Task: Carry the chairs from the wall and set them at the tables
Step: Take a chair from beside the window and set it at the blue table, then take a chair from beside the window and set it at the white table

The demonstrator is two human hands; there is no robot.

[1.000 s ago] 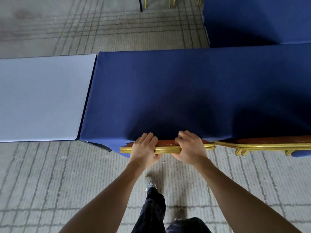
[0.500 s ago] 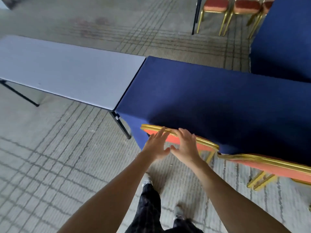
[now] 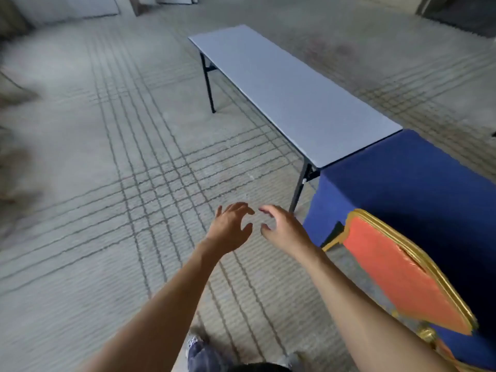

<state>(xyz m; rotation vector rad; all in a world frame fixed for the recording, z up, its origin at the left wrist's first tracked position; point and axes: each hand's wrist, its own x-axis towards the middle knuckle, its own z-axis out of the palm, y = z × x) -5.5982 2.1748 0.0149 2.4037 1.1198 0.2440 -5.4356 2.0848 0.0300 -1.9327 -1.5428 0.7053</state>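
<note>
A chair (image 3: 402,272) with an orange-red padded back and gold frame stands at the right, pushed against the table draped in a blue cloth (image 3: 418,183). Both my hands hover over the carpet to the left of the chair, apart from it. My left hand (image 3: 230,226) and my right hand (image 3: 281,226) face each other with loosely curled fingers and hold nothing. A bare grey folding table (image 3: 290,92) with black legs stretches away from the blue table's end.
Patterned grey carpet (image 3: 107,183) spreads to the left and ahead. Pale panels lean against the far wall (image 3: 67,9) at the top left. My legs and a shoe (image 3: 193,345) show at the bottom.
My hands gripped the chair's gold top rail a second ago, then let go. My view has swung left, so the chair now sits at the right and both hands hang free.
</note>
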